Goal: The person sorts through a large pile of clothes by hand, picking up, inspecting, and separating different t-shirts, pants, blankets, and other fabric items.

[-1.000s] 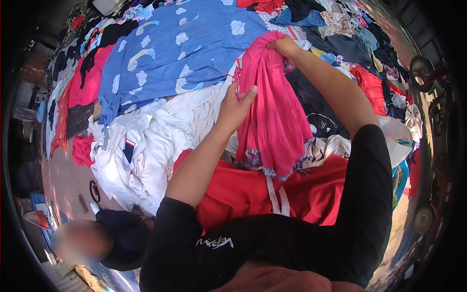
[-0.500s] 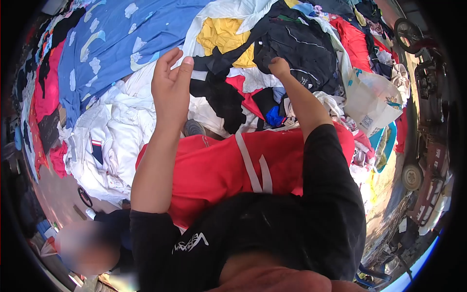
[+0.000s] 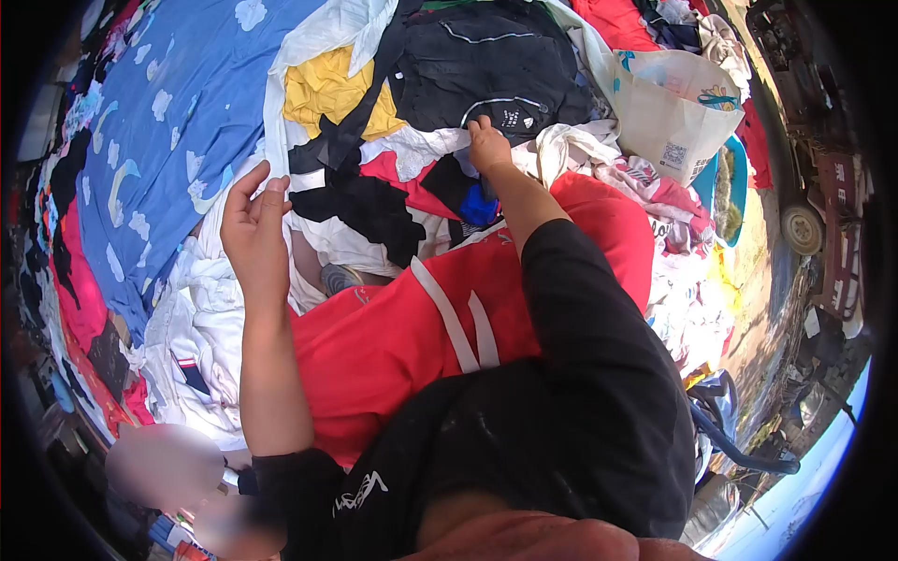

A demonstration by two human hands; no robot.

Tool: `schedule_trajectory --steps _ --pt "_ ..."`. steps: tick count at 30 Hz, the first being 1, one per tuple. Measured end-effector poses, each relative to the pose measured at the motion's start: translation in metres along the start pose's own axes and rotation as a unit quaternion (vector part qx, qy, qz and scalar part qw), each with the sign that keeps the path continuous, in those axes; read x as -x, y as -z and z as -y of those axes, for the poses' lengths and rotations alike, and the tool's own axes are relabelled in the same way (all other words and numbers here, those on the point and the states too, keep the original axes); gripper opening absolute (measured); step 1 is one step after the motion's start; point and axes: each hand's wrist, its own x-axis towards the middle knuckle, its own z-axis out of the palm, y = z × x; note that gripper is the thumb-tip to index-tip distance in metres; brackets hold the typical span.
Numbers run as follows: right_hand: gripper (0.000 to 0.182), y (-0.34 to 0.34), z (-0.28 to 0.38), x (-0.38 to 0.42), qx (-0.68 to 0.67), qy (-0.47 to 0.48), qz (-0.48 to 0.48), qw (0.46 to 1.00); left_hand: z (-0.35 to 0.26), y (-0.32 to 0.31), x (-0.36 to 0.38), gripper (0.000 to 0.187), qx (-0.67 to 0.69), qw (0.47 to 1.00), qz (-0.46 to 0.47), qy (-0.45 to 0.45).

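My left hand (image 3: pixel 254 229) is raised over white cloth beside the blue sheet (image 3: pixel 173 122), its thumb and fingers apart and nothing visible in it. At the lower edge of a black garment (image 3: pixel 505 75) with white piping and a small white print, the fingers of my right hand (image 3: pixel 489 150) are drawn together on its fabric. Yellow cloth (image 3: pixel 341 93) lies left of that garment. Below it are crumpled black cloth (image 3: pixel 369 210), white pieces and a small bright blue item (image 3: pixel 478 205). Red fabric (image 3: pixel 393 346) with pale straps covers my lap.
A white bag (image 3: pixel 664 117) with a printed code stands at the right, beside a teal container (image 3: pixel 734 192). White garments (image 3: pixel 201 327) are heaped at the left. Another person (image 3: pixel 234 514), blurred, is at the lower left. A wheel (image 3: pixel 803 230) shows at far right.
The view has shifted, so the clothes appear farther left and higher. My right hand has moved down relative to the black garment, to its lower edge. My left hand remains raised and open.
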Motion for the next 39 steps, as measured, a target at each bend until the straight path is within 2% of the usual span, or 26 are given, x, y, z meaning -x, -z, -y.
schedule_trajectory --steps 3,4,5,7,8,11,12,14,15,16,17,18,19,20,21,23,24,25,26,27,29,33,35,37,39 --pt "0.023 -0.014 -0.022 0.028 -0.001 -0.188 -0.033 0.982 -0.002 -0.008 0.0 0.035 0.001 1.0 0.007 -0.012" --pt "0.022 -0.009 -0.029 0.038 0.005 -0.243 -0.005 0.97 -0.005 -0.01 0.001 0.035 0.003 1.0 0.011 -0.016" --pt "0.024 -0.004 -0.036 0.048 0.024 -0.257 0.032 0.966 -0.01 -0.014 0.002 0.036 0.004 1.0 0.016 -0.019" --pt "0.034 -0.004 -0.059 0.061 0.092 -0.259 0.127 0.953 -0.013 -0.02 0.006 0.036 0.012 0.999 0.025 -0.019" --pt "0.05 -0.012 -0.072 0.068 0.109 -0.267 0.119 0.95 -0.014 -0.023 0.007 0.036 0.018 0.999 0.03 -0.02" --pt "0.061 -0.013 -0.113 0.072 0.108 -0.319 0.218 0.916 -0.014 -0.026 0.007 0.033 0.006 0.998 0.061 -0.012" --pt "0.057 0.01 -0.117 0.07 0.122 -0.303 0.317 0.89 -0.014 -0.027 0.007 0.032 -0.003 0.997 0.074 -0.007" --pt "0.039 0.037 -0.135 0.073 0.121 -0.323 0.299 0.89 -0.012 -0.031 0.008 0.03 -0.013 0.996 0.09 -0.025" --pt "0.035 0.054 -0.142 0.074 0.134 -0.34 0.313 0.877 -0.012 -0.034 0.01 0.029 -0.018 0.995 0.098 -0.031" --pt "0.036 0.08 -0.144 0.07 0.143 -0.337 0.374 0.852 -0.015 -0.038 0.014 0.028 -0.008 0.994 0.095 -0.044" --pt "0.035 0.127 -0.13 0.076 0.136 -0.275 0.392 0.867 -0.016 -0.041 0.016 0.028 -0.002 0.993 0.105 -0.044" --pt "0.044 0.052 -0.225 0.06 0.174 -0.244 0.426 0.853 -0.017 -0.043 0.018 0.028 0.005 0.992 0.118 -0.044" --pt "0.039 0.077 -0.231 0.061 0.181 -0.203 0.401 0.875 -0.019 -0.047 0.019 0.028 0.013 0.99 0.132 -0.046" --pt "0.039 0.151 -0.184 0.071 0.069 -0.307 0.381 0.87 -0.02 -0.051 0.022 0.027 0.031 0.989 0.135 -0.048" --pt "0.038 0.154 -0.217 0.07 0.007 -0.289 0.332 0.898 -0.021 -0.055 0.024 0.027 0.025 0.988 0.143 -0.05" --pt "0.033 0.234 -0.152 0.084 -0.036 -0.229 0.245 0.941 -0.024 -0.06 0.024 0.027 0.01 0.986 0.155 -0.059" --pt "0.031 0.222 -0.185 0.077 -0.097 -0.21 0.199 0.952 -0.021 -0.064 0.022 0.027 0.004 0.985 0.158 -0.07" --pt "0.029 0.233 -0.171 0.081 -0.16 -0.193 0.154 0.956 -0.019 -0.068 0.023 0.026 0.013 0.984 0.157 -0.079" --pt "0.026 0.255 -0.163 0.089 -0.231 -0.192 0.154 0.941 -0.019 -0.073 0.023 0.026 0.02 0.984 0.155 -0.088" --pt "0.027 0.235 -0.195 0.082 -0.31 -0.159 0.115 0.93 -0.019 -0.077 0.023 0.026 0.028 0.983 0.153 -0.1" --pt "0.028 0.244 -0.189 0.085 -0.34 -0.164 0.073 0.923 -0.018 -0.084 0.023 0.026 0.02 0.98 0.157 -0.117" --pt "0.027 0.263 -0.101 0.108 -0.362 -0.18 -0.04 0.914 -0.014 -0.09 0.021 0.027 -0.012 0.98 0.149 -0.131" --pt "0.029 0.232 -0.098 0.09 -0.411 -0.19 -0.038 0.891 -0.019 -0.087 0.025 0.026 -0.021 0.98 0.131 -0.148" --pt "0.032 0.236 -0.053 0.076 -0.38 -0.188 -0.031 0.905 -0.02 -0.083 0.031 0.024 -0.027 0.98 0.117 -0.157" --pt "0.035 0.213 -0.033 0.033 -0.378 -0.096 -0.078 0.917 -0.02 -0.077 0.034 0.023 -0.022 0.98 0.107 -0.164"
